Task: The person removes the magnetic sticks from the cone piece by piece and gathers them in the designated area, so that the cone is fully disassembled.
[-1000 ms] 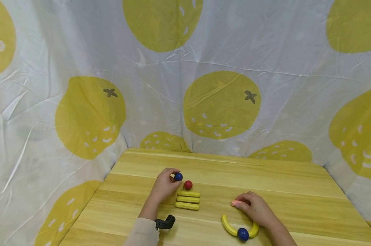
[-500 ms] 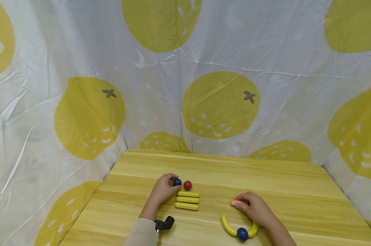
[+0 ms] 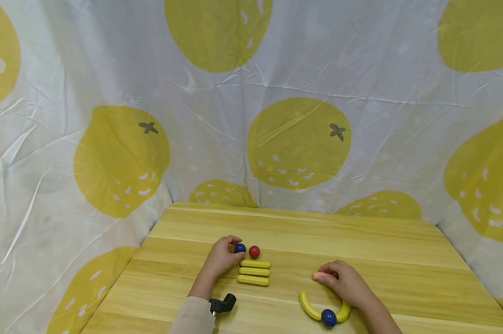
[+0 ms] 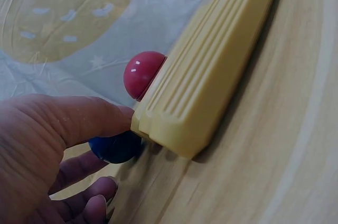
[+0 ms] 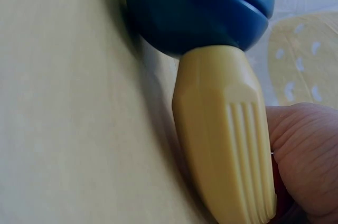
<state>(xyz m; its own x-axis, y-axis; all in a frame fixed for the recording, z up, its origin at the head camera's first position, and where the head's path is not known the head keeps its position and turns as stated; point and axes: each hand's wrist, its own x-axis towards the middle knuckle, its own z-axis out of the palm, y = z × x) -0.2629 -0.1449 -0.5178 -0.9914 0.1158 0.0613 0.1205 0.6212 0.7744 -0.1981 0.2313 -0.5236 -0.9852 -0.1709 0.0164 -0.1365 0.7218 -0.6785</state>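
In the head view my left hand (image 3: 222,256) pinches a small blue ball (image 3: 240,249) between thumb and fingers. A red ball (image 3: 254,252) sits just right of it. Below them lie three yellow ribbed bars (image 3: 254,272), side by side. The left wrist view shows my thumb near a yellow bar's end, with the blue ball (image 4: 117,147) below. My right hand (image 3: 345,284) is bent by a curved yellow bar (image 3: 344,311) joined to a larger blue ball (image 3: 328,318). My right thumb touches a mostly hidden red piece (image 5: 282,192) behind the bar; the other fingers are hidden.
Another curved yellow bar (image 3: 308,306) joins the larger blue ball on its left, forming a U. A black camera mount (image 3: 224,304) sticks out from my left wrist. The wooden table (image 3: 393,241) ends at a lemon-print curtain (image 3: 218,139).
My left hand has brought the blue ball nearer, down beside the red ball and level with it, and has stayed there since. The right hand has stayed in place.
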